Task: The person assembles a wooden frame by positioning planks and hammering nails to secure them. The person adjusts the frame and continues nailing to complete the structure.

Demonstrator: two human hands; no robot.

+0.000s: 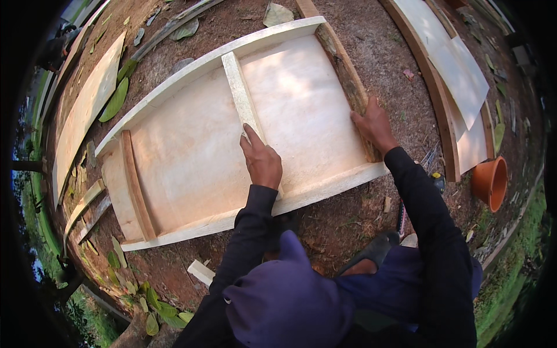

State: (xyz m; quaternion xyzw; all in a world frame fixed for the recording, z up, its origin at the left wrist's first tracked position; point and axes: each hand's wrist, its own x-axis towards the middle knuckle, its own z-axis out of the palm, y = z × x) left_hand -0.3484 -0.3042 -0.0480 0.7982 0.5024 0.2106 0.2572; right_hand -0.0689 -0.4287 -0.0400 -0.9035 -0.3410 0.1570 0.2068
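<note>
A shallow wooden frame with a pale plywood panel (185,156) lies on the ground before me, its long sides edged with whitish strips. My left hand (264,163) has its fingers around the near part of a pale wooden crosspiece (237,87) in the middle of the panel. At the frame's right end, my right hand (376,126) grips a rough brown wooden strip (342,64), thumb on its inner side. The strip's far end reaches past the frame's far corner. A thinner brown crosspiece (136,182) spans the left part; neither hand touches it.
Long brown planks (426,75) and pale plywood sheets (458,78) lie to the right. An orange-brown plant pot (490,183) rests tipped near a tape measure (438,181). More plywood (87,116), offcuts and leaves lie at left. A pale wood offcut (201,271) is near my left forearm.
</note>
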